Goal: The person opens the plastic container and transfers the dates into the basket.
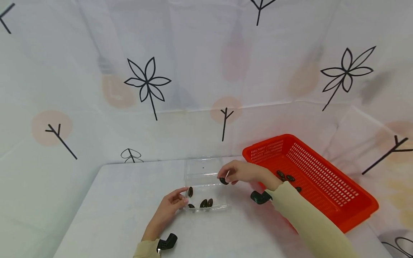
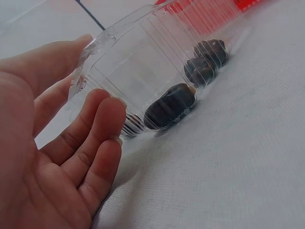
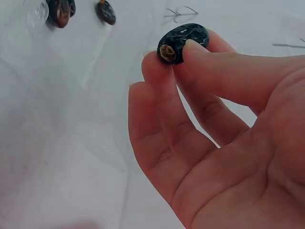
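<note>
My right hand (image 1: 240, 171) pinches a dark, glossy, wrinkled date (image 3: 181, 44) between thumb and fingertips, above the right part of an opened clear plastic box (image 1: 213, 195). A brownish stem end shows on the held date. At the box's left side is my left hand (image 1: 171, 204), holding its edge; in the left wrist view one fingertip touches the rim and the other fingers (image 2: 107, 112) curl by the side wall. Several dates lie in the box: one date (image 1: 190, 191) at the left, others (image 1: 206, 203) along the near wall.
A red plastic basket (image 1: 326, 172) with a perforated wall stands to the right, under my right forearm, with several dates (image 1: 290, 178) inside. The box's lid (image 1: 203, 166) lies folded back toward the patterned cloth backdrop (image 1: 193, 71). White cloth (image 1: 129, 200) covers the table.
</note>
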Demonstrator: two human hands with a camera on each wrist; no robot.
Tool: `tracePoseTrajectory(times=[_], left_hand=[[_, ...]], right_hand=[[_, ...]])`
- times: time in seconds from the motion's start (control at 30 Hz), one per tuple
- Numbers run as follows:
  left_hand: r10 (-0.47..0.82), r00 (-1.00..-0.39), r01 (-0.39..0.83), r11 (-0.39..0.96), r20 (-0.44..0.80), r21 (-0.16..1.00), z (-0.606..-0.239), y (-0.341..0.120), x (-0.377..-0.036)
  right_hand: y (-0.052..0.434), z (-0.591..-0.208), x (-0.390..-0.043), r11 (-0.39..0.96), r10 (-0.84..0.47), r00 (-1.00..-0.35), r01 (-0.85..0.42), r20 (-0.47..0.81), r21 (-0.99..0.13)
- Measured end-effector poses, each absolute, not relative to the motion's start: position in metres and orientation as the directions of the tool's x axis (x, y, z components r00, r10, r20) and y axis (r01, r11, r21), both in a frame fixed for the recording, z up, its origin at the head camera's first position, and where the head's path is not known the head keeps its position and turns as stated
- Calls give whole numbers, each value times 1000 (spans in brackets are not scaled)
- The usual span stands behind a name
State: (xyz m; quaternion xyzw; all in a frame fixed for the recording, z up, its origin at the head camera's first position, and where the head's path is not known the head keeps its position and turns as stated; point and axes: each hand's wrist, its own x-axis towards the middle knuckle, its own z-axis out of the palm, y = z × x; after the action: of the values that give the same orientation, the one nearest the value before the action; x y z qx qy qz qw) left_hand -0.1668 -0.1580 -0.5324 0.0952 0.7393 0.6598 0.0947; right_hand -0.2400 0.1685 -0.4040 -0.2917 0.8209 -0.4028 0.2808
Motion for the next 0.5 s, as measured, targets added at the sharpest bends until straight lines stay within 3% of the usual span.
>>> tracePoseTrajectory(times=[0.33,0.5], left_hand=[[265,-964,15,112,-16,994,-533,-158,-167],[268,-964,30,117,-3,993,-535,-159,-168]], right_hand=[[241,-388,-227,514,-564,-814,-215,-138,-830],[277,-389,-219,515,-505,-854,-179,-127,-839]])
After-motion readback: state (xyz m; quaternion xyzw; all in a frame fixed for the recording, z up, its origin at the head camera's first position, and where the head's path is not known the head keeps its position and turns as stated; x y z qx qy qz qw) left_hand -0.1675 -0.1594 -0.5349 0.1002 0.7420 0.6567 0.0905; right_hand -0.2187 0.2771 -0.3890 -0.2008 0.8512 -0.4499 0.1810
